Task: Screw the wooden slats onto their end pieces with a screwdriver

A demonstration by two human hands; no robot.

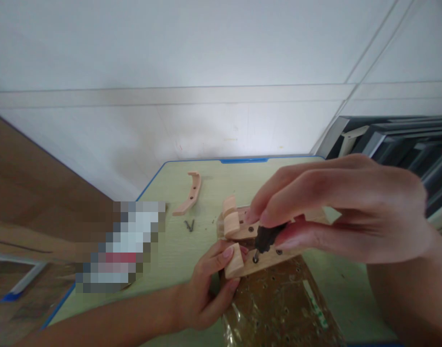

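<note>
My left hand (208,284) grips the near end of a light wooden piece (235,262), thumb and fingers closed around its raised tip. My right hand (340,212) pinches the dark handle of a short screwdriver (267,236). Its metal tip points down at a hole in that wooden piece, where a screw seems to sit; exact contact is hard to see. Just behind lies a second wooden piece (231,222) with a curved end and a dark screw in it. Both rest on a brown, tape-covered block (279,303). My right hand hides their far ends.
A loose curved wooden piece (195,188) with two holes lies toward the back of the pale green table (170,241). Near it are two screws (189,225). A pixelated object (123,246) occupies the left edge. Dark frames (405,149) lean at the right by the white wall.
</note>
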